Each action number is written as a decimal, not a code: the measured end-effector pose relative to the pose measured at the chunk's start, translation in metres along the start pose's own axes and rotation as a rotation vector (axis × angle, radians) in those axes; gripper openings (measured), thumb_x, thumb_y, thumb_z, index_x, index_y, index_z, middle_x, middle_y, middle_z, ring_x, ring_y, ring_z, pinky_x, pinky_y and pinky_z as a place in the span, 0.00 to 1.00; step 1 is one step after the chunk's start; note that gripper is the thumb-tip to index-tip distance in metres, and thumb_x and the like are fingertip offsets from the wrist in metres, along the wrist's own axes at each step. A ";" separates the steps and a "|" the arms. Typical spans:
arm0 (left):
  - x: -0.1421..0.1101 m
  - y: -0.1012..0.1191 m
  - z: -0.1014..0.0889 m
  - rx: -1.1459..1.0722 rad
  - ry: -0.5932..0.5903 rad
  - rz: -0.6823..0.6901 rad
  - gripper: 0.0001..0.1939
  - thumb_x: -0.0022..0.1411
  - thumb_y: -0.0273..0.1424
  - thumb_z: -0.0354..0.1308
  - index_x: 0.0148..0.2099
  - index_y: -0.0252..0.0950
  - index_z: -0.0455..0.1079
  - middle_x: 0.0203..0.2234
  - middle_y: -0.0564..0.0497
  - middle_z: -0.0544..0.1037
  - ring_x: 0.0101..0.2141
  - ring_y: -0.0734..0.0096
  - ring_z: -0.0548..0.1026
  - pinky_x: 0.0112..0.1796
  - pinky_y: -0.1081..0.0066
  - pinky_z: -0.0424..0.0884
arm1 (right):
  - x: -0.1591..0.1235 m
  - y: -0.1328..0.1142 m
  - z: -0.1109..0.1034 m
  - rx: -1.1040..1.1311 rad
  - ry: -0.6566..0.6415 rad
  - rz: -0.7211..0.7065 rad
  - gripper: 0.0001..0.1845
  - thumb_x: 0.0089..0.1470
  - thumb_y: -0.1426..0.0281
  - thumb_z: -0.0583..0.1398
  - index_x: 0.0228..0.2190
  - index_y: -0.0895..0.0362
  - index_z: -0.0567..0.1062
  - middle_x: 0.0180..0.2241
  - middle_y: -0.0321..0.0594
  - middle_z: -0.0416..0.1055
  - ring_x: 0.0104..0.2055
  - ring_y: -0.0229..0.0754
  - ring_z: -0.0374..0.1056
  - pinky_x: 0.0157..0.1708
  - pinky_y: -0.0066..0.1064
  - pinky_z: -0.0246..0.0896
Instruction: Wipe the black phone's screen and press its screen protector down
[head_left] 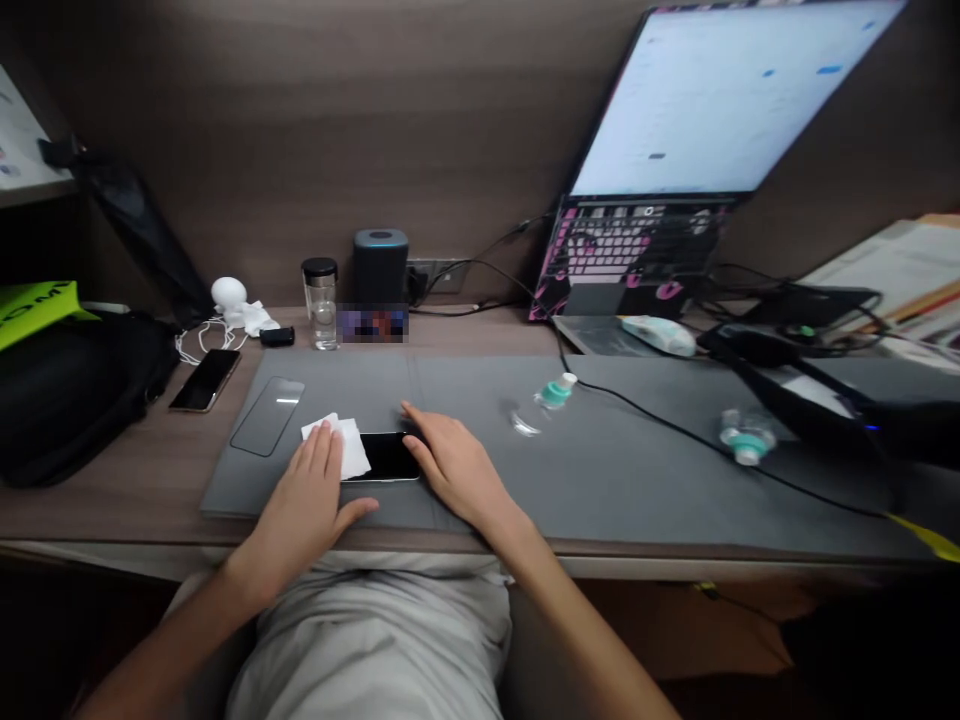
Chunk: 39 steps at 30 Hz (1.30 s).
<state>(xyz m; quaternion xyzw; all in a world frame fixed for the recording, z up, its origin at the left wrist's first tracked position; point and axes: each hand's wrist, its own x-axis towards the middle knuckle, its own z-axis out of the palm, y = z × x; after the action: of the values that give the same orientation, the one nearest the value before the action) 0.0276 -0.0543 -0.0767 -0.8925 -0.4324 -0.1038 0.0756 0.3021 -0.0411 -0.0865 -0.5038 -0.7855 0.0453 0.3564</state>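
Note:
A black smartphone point(387, 456) lies flat on a grey desk mat point(600, 480), its screen facing up and its left part under a white wipe point(349, 447). My left hand point(304, 495) presses the wipe down onto the screen with its fingers together. My right hand point(450, 468) sits at the phone's right end, fingers curled against the edge. To the left of both hands, a clear glass screen protector point(267, 416) rests on the mat.
Two small bottles with teal caps point(556, 393) point(746, 437) lie on the mat to the right, near a black cable point(720, 450). A second phone point(204, 380), a clear bottle point(321, 305), a speaker point(381, 268), a black bag point(67, 400) and a laptop point(637, 250) surround the mat.

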 end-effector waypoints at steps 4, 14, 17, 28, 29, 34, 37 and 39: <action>-0.019 0.023 -0.001 0.023 0.027 -0.072 0.59 0.74 0.66 0.50 0.81 0.16 0.51 0.76 0.16 0.57 0.77 0.31 0.59 0.70 0.39 0.68 | -0.002 0.001 0.001 -0.027 -0.014 0.019 0.32 0.79 0.55 0.47 0.70 0.59 0.71 0.61 0.57 0.81 0.62 0.58 0.77 0.62 0.55 0.73; 0.000 0.039 -0.009 0.089 -0.083 -0.037 0.64 0.71 0.69 0.49 0.78 0.09 0.55 0.77 0.14 0.54 0.77 0.27 0.57 0.74 0.40 0.61 | -0.005 0.002 -0.003 -0.045 -0.056 0.069 0.34 0.79 0.53 0.45 0.71 0.58 0.70 0.65 0.58 0.77 0.66 0.58 0.75 0.63 0.55 0.71; 0.012 0.031 -0.015 0.028 -0.107 -0.004 0.63 0.72 0.68 0.48 0.79 0.10 0.53 0.78 0.16 0.53 0.78 0.30 0.55 0.75 0.41 0.58 | -0.004 0.001 -0.004 -0.045 -0.063 0.073 0.34 0.79 0.52 0.45 0.71 0.58 0.70 0.65 0.58 0.77 0.66 0.58 0.75 0.64 0.55 0.70; 0.002 0.050 -0.032 0.142 -0.180 0.070 0.64 0.72 0.70 0.43 0.79 0.09 0.53 0.77 0.17 0.55 0.78 0.29 0.57 0.76 0.36 0.53 | -0.003 0.002 -0.003 -0.067 -0.091 0.045 0.34 0.80 0.52 0.45 0.70 0.60 0.70 0.67 0.59 0.76 0.68 0.58 0.73 0.65 0.55 0.69; 0.008 0.050 -0.032 0.145 -0.185 0.075 0.63 0.73 0.69 0.43 0.79 0.10 0.53 0.78 0.18 0.55 0.78 0.30 0.57 0.76 0.36 0.52 | -0.003 0.002 -0.003 -0.067 -0.090 0.046 0.34 0.80 0.52 0.45 0.70 0.60 0.70 0.67 0.60 0.75 0.69 0.58 0.73 0.65 0.55 0.69; 0.038 0.056 -0.029 0.115 -0.203 0.080 0.62 0.75 0.68 0.42 0.79 0.10 0.53 0.77 0.19 0.56 0.77 0.31 0.58 0.76 0.38 0.51 | -0.004 0.005 -0.001 -0.044 -0.074 0.073 0.34 0.80 0.53 0.44 0.72 0.58 0.69 0.68 0.58 0.75 0.68 0.59 0.74 0.65 0.57 0.69; 0.034 0.067 -0.027 0.100 -0.183 0.103 0.63 0.74 0.69 0.42 0.79 0.10 0.53 0.77 0.18 0.57 0.78 0.32 0.58 0.76 0.39 0.50 | -0.004 0.006 0.000 -0.020 -0.057 0.095 0.35 0.80 0.53 0.42 0.72 0.59 0.68 0.68 0.57 0.75 0.69 0.59 0.73 0.69 0.59 0.67; 0.025 0.075 -0.025 0.113 -0.155 0.109 0.65 0.72 0.71 0.44 0.79 0.11 0.52 0.77 0.18 0.56 0.77 0.31 0.58 0.76 0.39 0.51 | -0.004 0.006 0.000 -0.016 -0.052 0.102 0.36 0.80 0.54 0.41 0.72 0.62 0.68 0.68 0.58 0.74 0.70 0.59 0.71 0.72 0.60 0.62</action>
<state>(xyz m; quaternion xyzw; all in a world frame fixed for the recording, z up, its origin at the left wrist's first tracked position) 0.0988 -0.0876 -0.0496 -0.9144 -0.3928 -0.0057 0.0976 0.3077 -0.0412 -0.0908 -0.5447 -0.7682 0.0702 0.3290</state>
